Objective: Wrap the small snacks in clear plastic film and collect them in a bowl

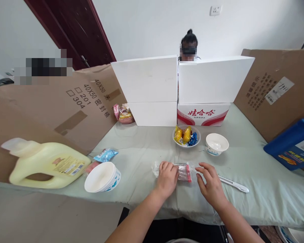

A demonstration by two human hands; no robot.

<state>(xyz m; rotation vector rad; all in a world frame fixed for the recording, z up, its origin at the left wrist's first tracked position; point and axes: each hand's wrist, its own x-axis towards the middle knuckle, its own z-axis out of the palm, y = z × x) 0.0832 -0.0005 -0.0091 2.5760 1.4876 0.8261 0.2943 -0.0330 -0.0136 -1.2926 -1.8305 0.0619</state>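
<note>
A clear plastic packet (pixel 184 172) with a dark, reddish content and a red strip at its right end lies flat on the cloth in front of me. My left hand (pixel 168 176) is closed over its left part, fingers curled down on the plastic. Crinkled clear film sticks out past those fingers. Just off the packet's right end is my right hand (pixel 209 182), thumb and fingers apart, holding nothing. Beside it on the right lies a white tong-like utensil (pixel 234 184), its far end partly hidden behind the hand.
Beyond the packet stand a bowl of wrapped snacks (pixel 186 136) and a white paper bowl (pixel 217 144). To the left are paper bowls (pixel 103 177), a blue packet (pixel 105 155) and a yellow jug (pixel 50 165). A blue jug (pixel 294 145) lies right. Boxes (pixel 152 91) screen a person opposite.
</note>
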